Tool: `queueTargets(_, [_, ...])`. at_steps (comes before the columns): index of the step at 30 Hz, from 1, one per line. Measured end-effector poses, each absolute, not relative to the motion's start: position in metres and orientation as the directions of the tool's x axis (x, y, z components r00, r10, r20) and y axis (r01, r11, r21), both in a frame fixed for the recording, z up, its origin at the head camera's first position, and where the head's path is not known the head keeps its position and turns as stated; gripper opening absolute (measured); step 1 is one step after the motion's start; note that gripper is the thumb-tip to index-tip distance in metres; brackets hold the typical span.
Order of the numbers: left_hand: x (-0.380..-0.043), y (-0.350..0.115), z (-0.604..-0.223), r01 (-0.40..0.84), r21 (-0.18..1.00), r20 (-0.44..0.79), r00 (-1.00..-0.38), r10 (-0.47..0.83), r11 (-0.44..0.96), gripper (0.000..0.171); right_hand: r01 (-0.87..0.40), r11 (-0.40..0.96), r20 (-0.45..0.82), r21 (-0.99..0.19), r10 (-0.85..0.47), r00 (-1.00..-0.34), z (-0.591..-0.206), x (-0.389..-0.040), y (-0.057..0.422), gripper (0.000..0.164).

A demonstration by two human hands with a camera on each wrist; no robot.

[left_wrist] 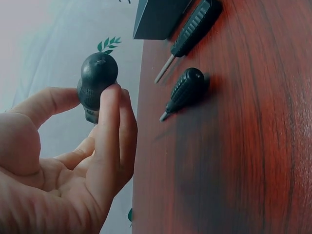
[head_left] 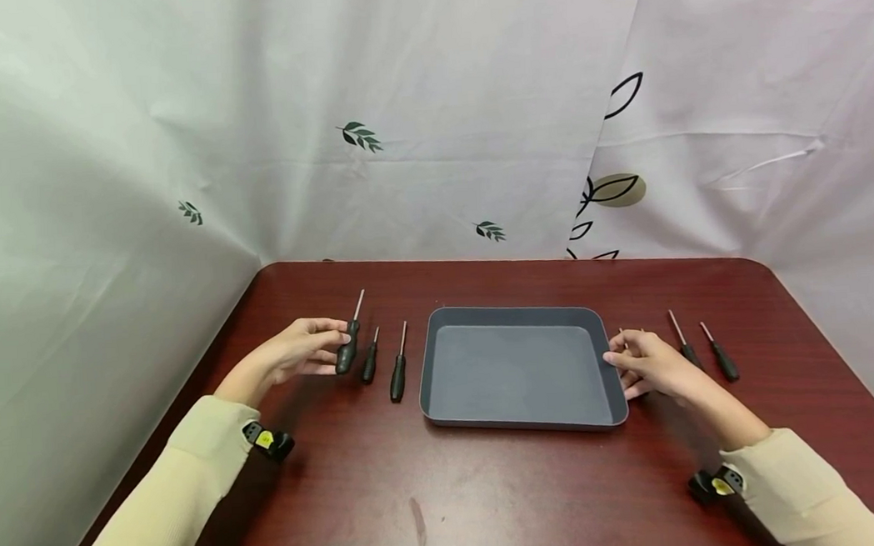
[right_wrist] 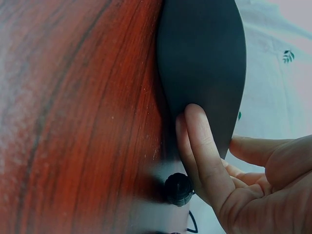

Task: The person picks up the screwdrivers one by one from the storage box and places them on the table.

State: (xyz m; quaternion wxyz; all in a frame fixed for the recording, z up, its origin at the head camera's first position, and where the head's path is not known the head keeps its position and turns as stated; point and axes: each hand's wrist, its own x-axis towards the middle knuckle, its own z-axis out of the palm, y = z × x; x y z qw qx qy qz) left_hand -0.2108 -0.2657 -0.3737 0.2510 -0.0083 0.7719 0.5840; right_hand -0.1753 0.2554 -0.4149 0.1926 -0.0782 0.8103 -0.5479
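My left hand (head_left: 301, 350) pinches a black-handled screwdriver (head_left: 347, 350) between thumb and fingers, above the table's left part, with the shaft pointing up and away. The left wrist view shows the rounded end of that handle. Two more screwdrivers, a shorter one (head_left: 371, 360) and a longer one (head_left: 398, 375), lie between this hand and the grey rectangular tray (head_left: 514, 373). At the tray's right side, my right hand (head_left: 655, 366) grips the wall, thumb at the rim and fingers against the outer face. A screwdriver handle (right_wrist: 178, 189) shows beside those fingers; the hand partly hides it in the head view.
Right of my right hand lie two screwdrivers, one partly covered (head_left: 683, 343) and one in full view (head_left: 722, 356). Everything rests on a reddish-brown wooden table (head_left: 511, 502). White leaf-printed cloth (head_left: 431, 181) hangs behind and along the sides.
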Motion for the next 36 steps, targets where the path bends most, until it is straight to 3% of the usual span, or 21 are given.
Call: queueTargets(36, [-0.218,-0.286,-0.384,-0.287,0.859,-0.410,-0.881,0.236,0.424,0.050,0.094,0.399,-0.238,-0.912,-0.328,-0.914,-0.414,-0.175,0.255,0.036])
